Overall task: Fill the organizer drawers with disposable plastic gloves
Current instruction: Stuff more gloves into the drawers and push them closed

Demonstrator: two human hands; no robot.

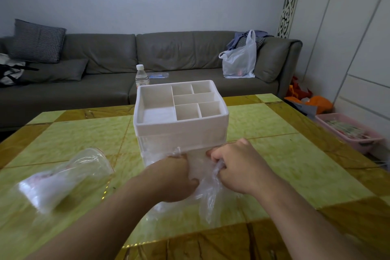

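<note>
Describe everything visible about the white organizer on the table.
The organizer is a white, plastic-looking box standing upright near the middle of the green and yellow table. Its open top is split into one large compartment on the left and five smaller ones on the right, all empty. The lower front looks translucent. Both hands, left hand and right hand, hold thin clear gloves against its base.

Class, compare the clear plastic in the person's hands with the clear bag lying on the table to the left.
The gloves are crumpled, gripped by the left hand and right hand at the organizer; the bag lies untouched. The bag holds a white stack; the gloves hang loose. Both are thin clear plastic.
</note>
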